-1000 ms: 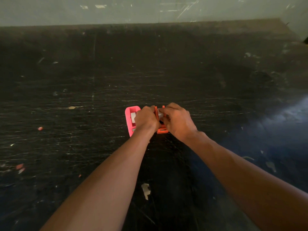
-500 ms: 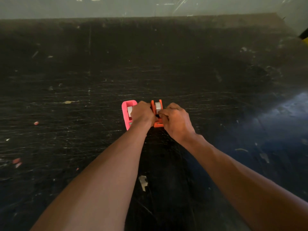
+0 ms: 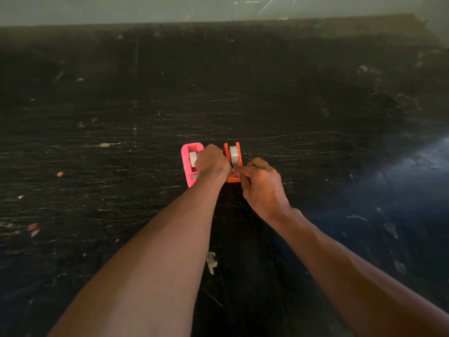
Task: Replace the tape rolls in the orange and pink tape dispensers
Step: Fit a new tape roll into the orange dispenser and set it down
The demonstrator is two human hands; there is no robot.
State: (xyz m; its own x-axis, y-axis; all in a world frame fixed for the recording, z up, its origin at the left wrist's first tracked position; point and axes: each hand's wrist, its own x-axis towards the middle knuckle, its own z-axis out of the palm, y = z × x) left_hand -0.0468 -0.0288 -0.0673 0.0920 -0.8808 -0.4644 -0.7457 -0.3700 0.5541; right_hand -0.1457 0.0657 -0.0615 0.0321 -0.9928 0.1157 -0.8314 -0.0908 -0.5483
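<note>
Two small tape dispensers stand side by side on the dark scratched table. The pink dispenser is on the left and holds a whitish tape roll. The orange dispenser is on the right, with a whitish tape roll seated in it. My left hand rests between the two, gripping the orange dispenser's left side and hiding part of the pink one. My right hand sits at the orange dispenser's near end, fingertips pinched on the tape end there.
A torn scrap of tape lies on the table between my forearms. Small orange and white flecks dot the left side. A pale wall borders the table's far edge.
My right hand has drawn back toward me and to the right, uncovering the roll in the orange dispenser. My left hand stays between the dispensers.
</note>
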